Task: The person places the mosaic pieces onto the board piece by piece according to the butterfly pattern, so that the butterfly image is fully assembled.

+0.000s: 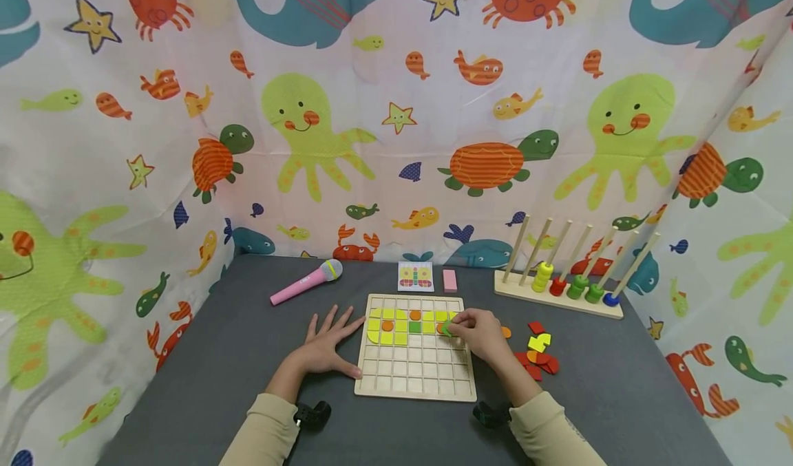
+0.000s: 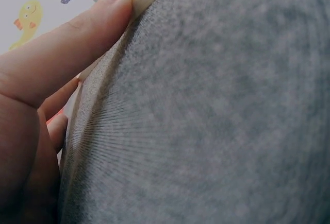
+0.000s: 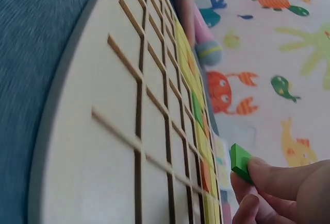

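Observation:
A wooden grid board (image 1: pixel 415 386) lies on the dark table, its upper rows partly filled with yellow tiles (image 1: pixel 387 313), a few orange round tiles (image 1: pixel 415 314) and a green square tile (image 1: pixel 414 327). My right hand (image 1: pixel 482 334) pinches another green tile (image 3: pixel 240 163) between thumb and fingertips, above the board's right side. In the right wrist view that tile is raised off the grid. My left hand (image 1: pixel 327 349) has its fingers spread at the board's left edge; its thumb (image 2: pixel 77 46) touches the wooden rim.
Loose red, yellow and orange tiles (image 1: pixel 537 357) lie right of the board. Behind it are a picture card (image 1: pixel 415 277) and a pink block (image 1: pixel 449 281). A pink toy microphone (image 1: pixel 306 283) lies back left; a peg stand with colored beads (image 1: pixel 560 294) stands back right.

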Available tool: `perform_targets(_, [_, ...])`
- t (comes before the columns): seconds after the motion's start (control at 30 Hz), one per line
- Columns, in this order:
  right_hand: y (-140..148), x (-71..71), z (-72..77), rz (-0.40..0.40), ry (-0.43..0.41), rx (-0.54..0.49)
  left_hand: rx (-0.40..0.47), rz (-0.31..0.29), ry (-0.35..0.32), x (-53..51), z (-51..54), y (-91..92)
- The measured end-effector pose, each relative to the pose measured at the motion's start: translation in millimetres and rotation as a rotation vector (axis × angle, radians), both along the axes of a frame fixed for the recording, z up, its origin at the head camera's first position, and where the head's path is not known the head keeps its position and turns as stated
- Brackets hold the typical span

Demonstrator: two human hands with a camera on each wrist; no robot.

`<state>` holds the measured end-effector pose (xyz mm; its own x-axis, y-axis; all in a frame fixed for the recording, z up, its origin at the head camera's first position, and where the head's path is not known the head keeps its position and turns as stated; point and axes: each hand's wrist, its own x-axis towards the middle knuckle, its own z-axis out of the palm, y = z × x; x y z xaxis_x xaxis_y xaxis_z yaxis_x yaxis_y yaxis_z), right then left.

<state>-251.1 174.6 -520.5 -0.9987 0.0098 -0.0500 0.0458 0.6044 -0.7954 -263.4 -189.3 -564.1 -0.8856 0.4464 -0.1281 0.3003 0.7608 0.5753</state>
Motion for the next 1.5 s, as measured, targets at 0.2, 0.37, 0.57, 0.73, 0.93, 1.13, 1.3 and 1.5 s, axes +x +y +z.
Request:
perform_targets(0.2, [-25, -4.6, -6.4, 0.056, 0.016, -0.01, 0.018, -0.004, 0.005, 0.8, 2.8, 0.6])
perform_targets(0.37, [-41, -7.3, -12.9, 0.106, 0.018, -0.009, -0.027, 0.004, -0.017, 1.2, 6.0, 2.2])
perform_targets(0.57, [-51, -5.7, -17.6, 0.14, 0.039, 0.004, -0.062, 0.011, -0.013, 0.8, 5.6, 2.8])
perform_targets(0.73, [-56, -4.5, -18.2, 0.144, 0.061, 0.035, -0.079, 0.02, -0.009, 0.5, 4.8, 3.0])
perform_targets(0.93, [-60, -4.9, -19.0, 0.16, 0.067, 0.126, -0.058, 0.026, -0.005, 0.5, 3.6, 3.3])
perform_targets(1.13, [-63, -4.7, -17.7, 0.166, 0.081, 0.178, -0.062, 0.029, -0.006, 1.3, 4.4, 2.4])
perform_targets(1.3, [-65, -4.4, -16.9, 0.106, 0.068, 0.204, -0.061, 0.028, -0.014, 1.5, 5.7, 2.6])
perform_targets(1.5, [-63, -3.5, -11.3, 0.029, 0.06, 0.209, -0.062, 0.028, -0.015, 1.3, 5.6, 2.7])
